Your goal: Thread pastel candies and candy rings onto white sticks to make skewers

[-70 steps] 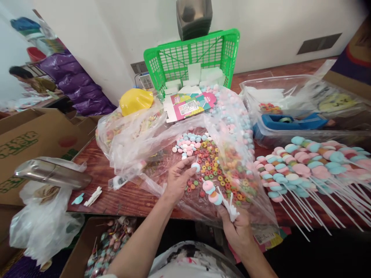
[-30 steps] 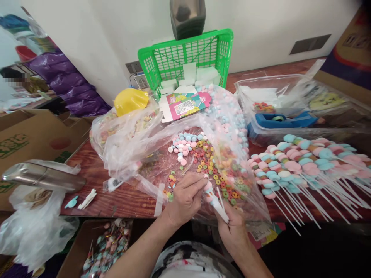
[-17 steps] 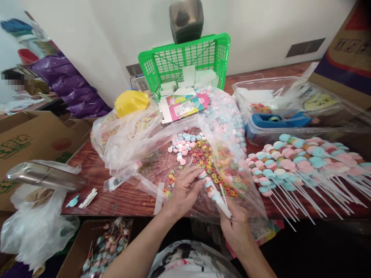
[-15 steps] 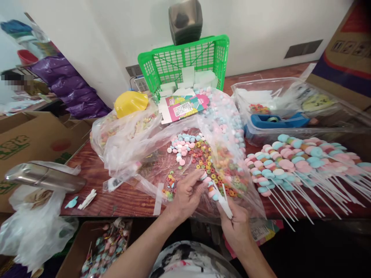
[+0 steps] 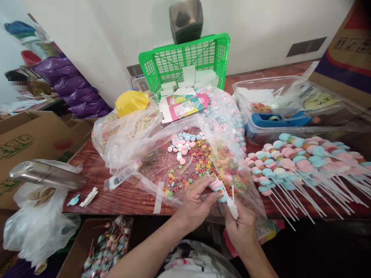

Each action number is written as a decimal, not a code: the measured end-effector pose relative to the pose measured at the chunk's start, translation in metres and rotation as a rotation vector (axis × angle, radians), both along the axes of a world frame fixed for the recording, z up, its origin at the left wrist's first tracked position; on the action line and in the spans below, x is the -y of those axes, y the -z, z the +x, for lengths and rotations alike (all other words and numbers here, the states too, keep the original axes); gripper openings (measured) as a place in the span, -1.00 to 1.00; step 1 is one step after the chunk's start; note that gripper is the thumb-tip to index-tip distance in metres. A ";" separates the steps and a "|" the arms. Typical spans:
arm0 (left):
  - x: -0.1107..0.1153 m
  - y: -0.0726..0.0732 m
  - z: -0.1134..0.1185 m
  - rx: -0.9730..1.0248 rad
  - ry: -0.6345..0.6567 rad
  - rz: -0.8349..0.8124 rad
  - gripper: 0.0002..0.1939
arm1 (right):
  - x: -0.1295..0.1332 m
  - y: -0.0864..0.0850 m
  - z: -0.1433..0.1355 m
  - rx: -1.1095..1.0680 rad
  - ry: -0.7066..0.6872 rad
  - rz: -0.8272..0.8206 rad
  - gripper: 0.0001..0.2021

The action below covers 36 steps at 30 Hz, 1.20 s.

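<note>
candy skewer (image 5: 215, 184) partly hidden, left fingers (image 5: 202, 185) clamped on it, right fingers (image 5: 229, 222) around white sticks (image 5: 232, 209)

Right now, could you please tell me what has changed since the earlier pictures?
The left hand, earlier pinching a loose candy, has moved right and closer in, gripping the candy stick. The right hand still holds that stick; the green basket and piled candy sticks stayed put.

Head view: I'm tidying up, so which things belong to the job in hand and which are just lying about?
Seemingly in the job:
thin white sticks in the right hand
pink-and-blue disc stack in the left hand
loose pastel round discs
small multicoloured rings

Probably lying about:
silver metal flask
rounded glossy yellow piece
</note>
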<state>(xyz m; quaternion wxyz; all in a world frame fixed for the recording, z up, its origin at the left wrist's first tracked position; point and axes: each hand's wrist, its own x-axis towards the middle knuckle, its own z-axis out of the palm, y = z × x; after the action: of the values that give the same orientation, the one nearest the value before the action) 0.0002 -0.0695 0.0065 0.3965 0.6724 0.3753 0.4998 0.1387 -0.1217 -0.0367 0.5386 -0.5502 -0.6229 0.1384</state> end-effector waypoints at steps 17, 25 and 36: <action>-0.022 -0.022 0.007 0.646 0.193 -0.755 -0.68 | -0.006 -0.008 -0.013 -0.426 -0.233 -0.370 -0.63; -0.026 -0.020 -0.008 0.597 0.247 -0.713 -0.64 | -0.007 -0.013 -0.010 -0.592 -0.289 -0.474 -0.59; -0.040 -0.035 -0.033 0.185 0.154 -0.416 -0.62 | -0.009 -0.007 -0.008 -0.491 -0.316 -0.490 -0.59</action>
<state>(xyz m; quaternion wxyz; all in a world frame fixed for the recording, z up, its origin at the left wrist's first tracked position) -0.0328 -0.0293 0.0417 0.5959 0.5543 0.3800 0.4396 0.1311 -0.1131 -0.0296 0.4961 -0.5104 -0.5009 0.4924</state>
